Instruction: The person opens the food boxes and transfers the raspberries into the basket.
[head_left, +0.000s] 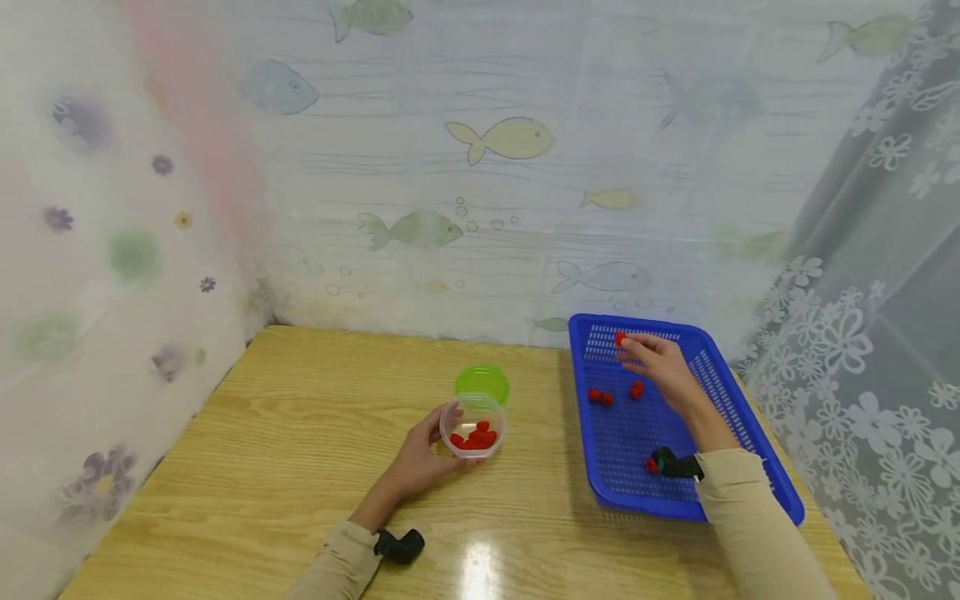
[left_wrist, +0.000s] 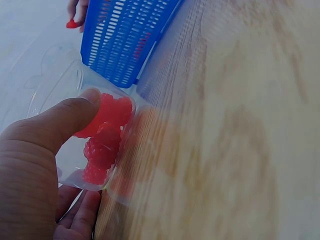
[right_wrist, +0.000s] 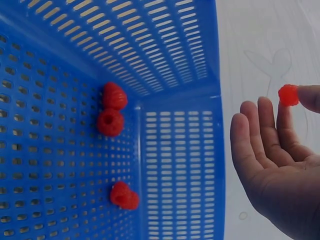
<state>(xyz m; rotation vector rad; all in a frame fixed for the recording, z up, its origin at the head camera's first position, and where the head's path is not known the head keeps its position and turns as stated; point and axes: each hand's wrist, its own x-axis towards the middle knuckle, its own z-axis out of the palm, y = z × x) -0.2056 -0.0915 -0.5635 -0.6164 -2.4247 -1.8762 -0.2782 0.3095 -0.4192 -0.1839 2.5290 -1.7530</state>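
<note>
My left hand (head_left: 423, 454) grips a clear round plastic tub (head_left: 474, 408) from its left side, thumb and fingers around the wall. Several red raspberries (left_wrist: 104, 145) lie in the tub, piled low at its base in the left wrist view. Over the far part of the blue basket (head_left: 587, 433), my right hand (head_left: 663, 367) pinches one raspberry (right_wrist: 288, 95) between thumb and index finger; its other fingers are spread. On the basket floor lie several more raspberries (right_wrist: 111, 122), in small groups toward the far end and one near the right wrist.
A bright green round lid (head_left: 482, 383) lies on the wooden table (head_left: 322, 433) just behind the tub. The basket stands at the table's right side, its perforated walls rising around the raspberries. A fish-patterned curtain (head_left: 412, 275) hangs behind the table.
</note>
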